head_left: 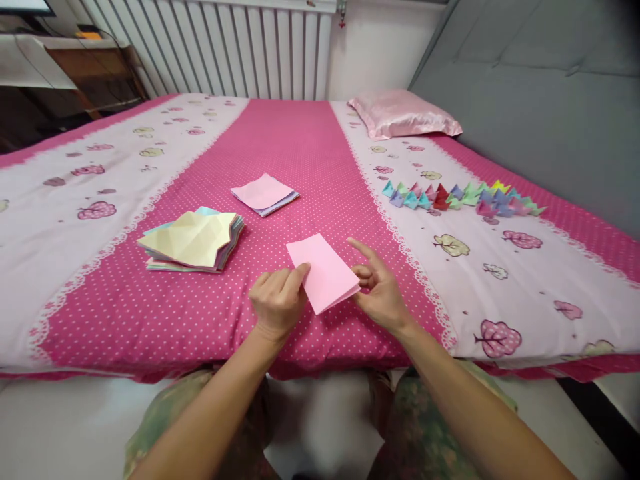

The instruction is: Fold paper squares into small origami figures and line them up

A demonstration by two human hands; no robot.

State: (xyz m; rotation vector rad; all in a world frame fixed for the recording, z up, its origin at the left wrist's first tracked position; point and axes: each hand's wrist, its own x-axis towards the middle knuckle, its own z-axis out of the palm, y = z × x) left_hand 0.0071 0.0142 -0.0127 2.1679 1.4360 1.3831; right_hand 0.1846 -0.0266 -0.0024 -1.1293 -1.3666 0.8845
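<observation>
A sheet of pink origami paper (327,272), folded over into a rectangle, is between my two hands, its layers slightly apart at the lower right edge. My left hand (279,298) is closed on its left edge, thumb on top. At the right edge, my right hand (379,288) has its index finger stretched out and the other fingers curled against the paper. A small stack of square origami paper (265,192), pink on top, lies beyond. To the left sits a thicker pile of creased paper (193,237) with a pale yellow sheet uppermost.
Several small folded paper pieces (460,197) in many colours stand in rows on the right of the bed (295,143). A pink pillow (403,112) lies at the back right, by a grey headboard (540,100). A white radiator (225,50) stands behind the bed.
</observation>
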